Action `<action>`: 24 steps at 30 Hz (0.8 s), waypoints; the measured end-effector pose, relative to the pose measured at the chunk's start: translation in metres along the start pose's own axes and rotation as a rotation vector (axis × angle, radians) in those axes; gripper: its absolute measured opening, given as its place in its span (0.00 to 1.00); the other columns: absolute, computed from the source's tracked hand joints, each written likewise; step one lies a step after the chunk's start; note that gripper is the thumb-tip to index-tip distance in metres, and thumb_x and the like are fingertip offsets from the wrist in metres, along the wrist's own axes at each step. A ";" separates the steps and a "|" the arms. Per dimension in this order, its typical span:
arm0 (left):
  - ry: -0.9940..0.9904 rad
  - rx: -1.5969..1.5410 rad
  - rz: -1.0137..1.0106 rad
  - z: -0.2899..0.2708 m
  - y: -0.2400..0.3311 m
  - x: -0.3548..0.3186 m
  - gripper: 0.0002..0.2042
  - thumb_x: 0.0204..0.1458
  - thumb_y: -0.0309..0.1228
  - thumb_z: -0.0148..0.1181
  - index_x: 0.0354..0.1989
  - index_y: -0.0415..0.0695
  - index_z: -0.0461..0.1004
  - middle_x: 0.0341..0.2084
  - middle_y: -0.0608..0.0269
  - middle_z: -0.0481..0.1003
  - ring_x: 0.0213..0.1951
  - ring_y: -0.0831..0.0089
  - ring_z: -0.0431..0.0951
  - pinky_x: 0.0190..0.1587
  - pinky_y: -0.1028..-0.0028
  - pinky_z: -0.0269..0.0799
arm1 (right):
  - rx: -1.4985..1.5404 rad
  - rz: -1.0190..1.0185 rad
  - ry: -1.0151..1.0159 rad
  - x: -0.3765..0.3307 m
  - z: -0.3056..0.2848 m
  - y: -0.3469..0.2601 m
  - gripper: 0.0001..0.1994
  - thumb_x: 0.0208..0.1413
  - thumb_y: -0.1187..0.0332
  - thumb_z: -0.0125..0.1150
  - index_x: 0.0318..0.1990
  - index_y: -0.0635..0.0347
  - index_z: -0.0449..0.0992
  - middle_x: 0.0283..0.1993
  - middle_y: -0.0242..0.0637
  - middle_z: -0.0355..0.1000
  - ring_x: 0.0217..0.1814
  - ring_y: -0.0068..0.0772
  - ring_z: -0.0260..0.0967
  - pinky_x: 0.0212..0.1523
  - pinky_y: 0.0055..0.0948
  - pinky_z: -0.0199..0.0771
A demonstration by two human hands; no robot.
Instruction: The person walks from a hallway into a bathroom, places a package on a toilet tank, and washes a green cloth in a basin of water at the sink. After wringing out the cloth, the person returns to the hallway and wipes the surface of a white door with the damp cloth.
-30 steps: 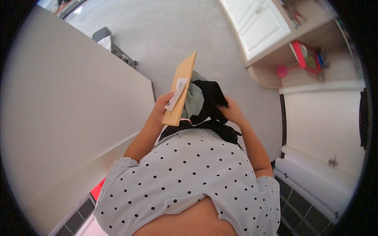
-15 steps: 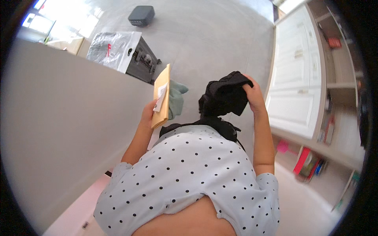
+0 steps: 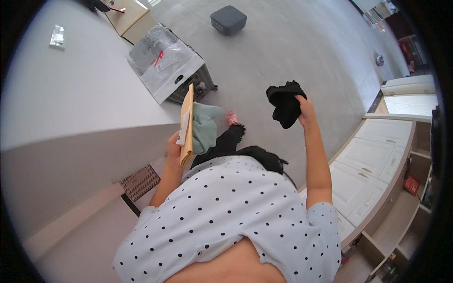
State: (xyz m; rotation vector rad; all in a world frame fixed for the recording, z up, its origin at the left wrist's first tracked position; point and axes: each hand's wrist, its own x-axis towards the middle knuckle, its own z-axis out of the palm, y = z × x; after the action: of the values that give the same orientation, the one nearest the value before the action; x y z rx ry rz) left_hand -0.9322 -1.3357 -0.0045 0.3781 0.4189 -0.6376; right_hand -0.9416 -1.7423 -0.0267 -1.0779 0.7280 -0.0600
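My left hand (image 3: 174, 147) is closed around the edge of a tan paper envelope (image 3: 187, 123) with a white label on its side. A pale green cloth (image 3: 205, 128) hangs against the envelope's right side; whether fingers also grip it is hidden. Out to the right, my right hand (image 3: 306, 112) is closed on a bunched black cloth (image 3: 286, 106), which hangs over the grey floor, apart from my body. The cloth's folds hide its exact kind.
A white wall (image 3: 89, 94) stands close on my left. Ahead are a plastic-covered grey crate (image 3: 163, 59) and a dark grey stool (image 3: 228, 20). White cabinets (image 3: 361, 153) with open shelves line the right. My foot wears a pink shoe (image 3: 231, 118).
The view has turned, bringing the crate and stool rightward and nearer. My right hand still grips the black cloth, now farther from my body. A stepping foot has appeared.
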 end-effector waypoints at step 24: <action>0.344 -0.141 0.684 0.135 0.000 0.138 0.19 0.50 0.31 0.51 0.50 0.38 0.59 0.44 0.56 0.66 0.44 0.68 0.70 0.47 0.71 0.68 | -0.698 -0.510 -0.126 0.470 0.173 -0.201 0.21 0.40 0.71 0.55 0.47 0.63 0.69 0.42 0.41 0.69 0.42 0.31 0.66 0.43 0.26 0.65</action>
State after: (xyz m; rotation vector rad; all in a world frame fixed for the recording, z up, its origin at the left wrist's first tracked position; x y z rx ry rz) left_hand -0.7973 -1.4659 0.0437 0.4650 0.6173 0.1280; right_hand -0.4221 -1.8876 -0.0563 -1.9028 0.3384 -0.1804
